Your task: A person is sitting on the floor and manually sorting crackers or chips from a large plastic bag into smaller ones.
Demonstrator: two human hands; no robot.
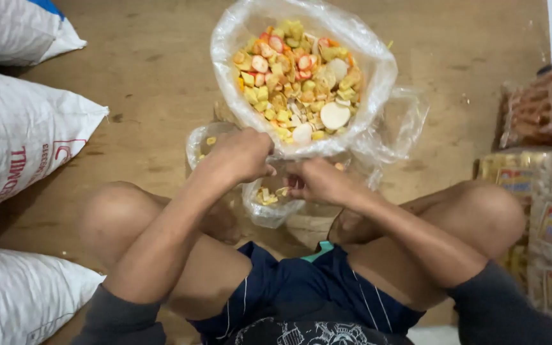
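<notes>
Dark blue shorts [301, 287] and two bare knees sit closest to the camera, because the person sits cross-legged on the brown floor [154, 70]. Both arms reach forward from grey sleeves.

Between the knees is a small clear bag [268, 203]. It hangs down with its mouth up near the hands and its round bottom low, so its long way runs up and down. A few yellow snack bits lie in the bottom of it. The left hand [241, 155] has its grip closed tight on the top edge of this small bag. The right hand [317, 181] is curled too, with its fingers pinched on the same bag top just beside the left hand. The two hands almost touch.

Just past the hands stands a big clear bag [301, 76], open at the top and facing up. It is full of mixed snack pieces [295, 80]: yellow chunks, white round slices and red and white bits. Another little bag [202, 144] with a few bits lies by the left hand.

White sacks [20, 134] lie on the left side. Packs of snacks [544, 185] are piled on the right side.
</notes>
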